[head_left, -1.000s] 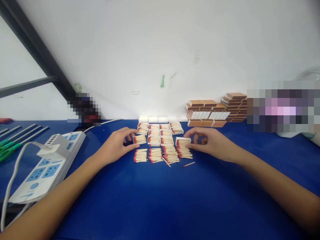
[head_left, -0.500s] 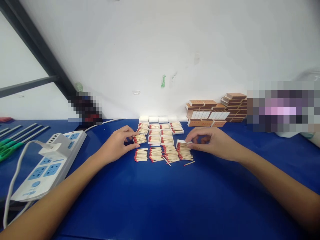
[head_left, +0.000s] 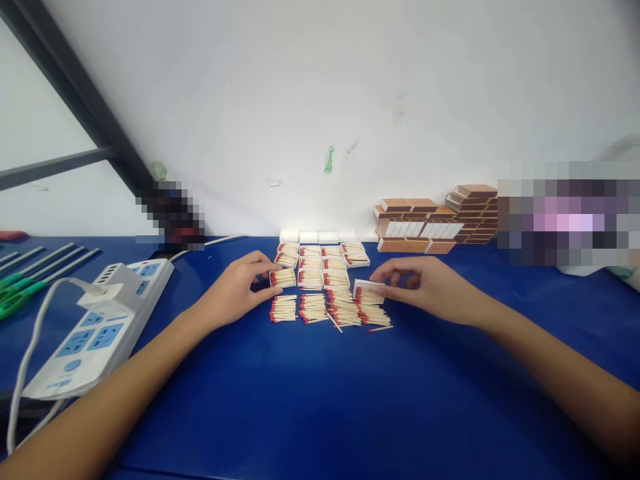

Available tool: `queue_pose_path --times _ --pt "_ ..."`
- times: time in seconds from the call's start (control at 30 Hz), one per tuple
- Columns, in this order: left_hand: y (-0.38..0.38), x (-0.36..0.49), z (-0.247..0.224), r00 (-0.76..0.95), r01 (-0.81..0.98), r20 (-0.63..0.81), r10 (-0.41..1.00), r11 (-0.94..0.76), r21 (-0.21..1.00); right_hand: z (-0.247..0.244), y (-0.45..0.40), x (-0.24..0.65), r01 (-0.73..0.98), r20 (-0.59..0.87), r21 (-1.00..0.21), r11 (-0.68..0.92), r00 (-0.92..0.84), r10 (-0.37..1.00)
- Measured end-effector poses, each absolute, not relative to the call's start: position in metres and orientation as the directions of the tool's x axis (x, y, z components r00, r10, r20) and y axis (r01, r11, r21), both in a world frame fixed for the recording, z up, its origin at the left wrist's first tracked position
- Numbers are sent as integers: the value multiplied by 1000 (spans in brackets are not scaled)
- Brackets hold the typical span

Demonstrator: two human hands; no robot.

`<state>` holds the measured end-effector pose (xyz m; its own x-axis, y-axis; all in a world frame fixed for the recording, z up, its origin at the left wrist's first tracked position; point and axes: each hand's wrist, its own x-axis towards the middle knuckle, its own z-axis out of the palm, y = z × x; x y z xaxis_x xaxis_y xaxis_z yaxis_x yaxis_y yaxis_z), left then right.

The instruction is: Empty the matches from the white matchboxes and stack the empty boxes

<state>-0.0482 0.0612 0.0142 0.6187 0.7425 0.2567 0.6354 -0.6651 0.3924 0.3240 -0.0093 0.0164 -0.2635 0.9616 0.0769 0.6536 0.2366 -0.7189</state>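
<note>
Turned slightly squarer since a moment ago, the left matchbox tray [head_left: 283, 278] sits full of red-tipped matches on a blue table [head_left: 300, 400], at the near left of the filled trays [head_left: 311, 263]. Across from us, the left hand [head_left: 243, 287] pinches it, thumb and fingers parted only by its width. The right hand [head_left: 427, 287] grips the right matchbox tray [head_left: 363, 285] just as narrowly; that tray tilts over a match heap [head_left: 375, 313], rightmost of four. One loose match [head_left: 381, 329] lies at the heap's near edge. White boxes [head_left: 309, 237] line the wall [head_left: 280, 100] behind, stacked brown matchboxes [head_left: 410, 245] rise to the right, and a power strip [head_left: 107, 360] lies beside the left forearm.
</note>
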Motion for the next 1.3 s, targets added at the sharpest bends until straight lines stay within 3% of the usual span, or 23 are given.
queue_pose_path --times 0.53,0.77,1.07,1.3 --pt "64 -50 12 630 625 250 735 -672 398 14 -8 322 653 119 -725 219 -194 974" --pt "64 -50 11 630 630 253 734 -673 387 14 -7 324 664 13 -727 175 -242 970" --pt "64 -50 12 633 630 256 730 -678 378 11 -5 325 595 -21 -795 121 -226 974" --pt "65 -51 9 635 630 250 731 -677 380 9 -7 319 633 92 -755 168 -152 984"
